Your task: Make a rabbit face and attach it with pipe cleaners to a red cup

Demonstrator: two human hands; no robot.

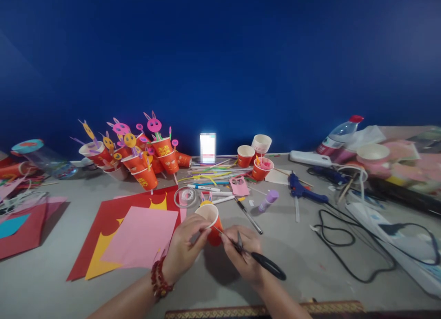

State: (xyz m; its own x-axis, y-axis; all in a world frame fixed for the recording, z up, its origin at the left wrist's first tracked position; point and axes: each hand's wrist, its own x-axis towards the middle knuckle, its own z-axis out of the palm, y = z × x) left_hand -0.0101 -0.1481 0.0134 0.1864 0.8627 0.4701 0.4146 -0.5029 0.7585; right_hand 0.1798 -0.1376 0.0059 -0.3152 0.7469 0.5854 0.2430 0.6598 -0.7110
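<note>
In front of me an orange-red paper cup [216,237] with a white inside tilts between my two hands. My left hand [184,245], with a red bead bracelet at the wrist, has its thumb and fingers closed at the cup's near rim. A pair of black-handled scissors [268,265] lies in my right hand [245,257], its fingers closed. A thin line runs from my right fingertips to the rim; I cannot tell whether it is a stick or a blade. Small rabbit-like ears [206,197] in pink and yellow show behind the cup.
Left of the cup lie pink paper [144,234], yellow and red sheets. Behind stand decorated cups [144,176], a tape roll [185,197], pens and a purple glue stick [268,201]. A blue glue gun [305,190], its looping cord and a power strip [392,245] occupy the right.
</note>
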